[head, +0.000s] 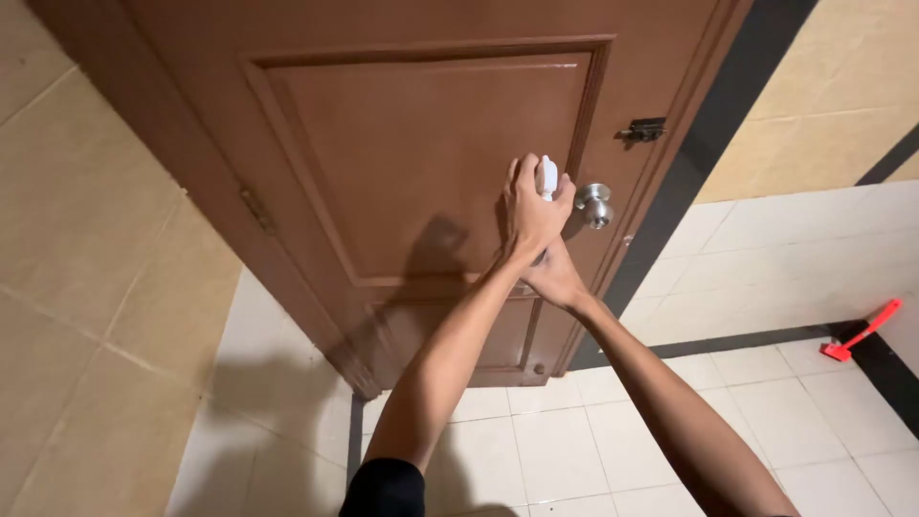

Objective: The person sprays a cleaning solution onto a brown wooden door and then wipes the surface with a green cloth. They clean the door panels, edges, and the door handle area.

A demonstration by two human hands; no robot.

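Note:
My left hand (529, 209) is raised against a brown panelled door (402, 163) and grips a small white object (548, 177), held just left of the round metal door knob (594, 204). My right hand (553, 278) sits directly under the left one, its fingers tucked beneath the left wrist and mostly hidden; I cannot tell what it holds. Both arms stretch forward from the bottom of the view.
A dark metal latch (643, 130) is fixed near the door's right edge, above the knob. A hinge (255, 209) shows on the left side. A red long-handled tool (863, 331) lies on the white tiled floor (574, 450) at right, by the wall.

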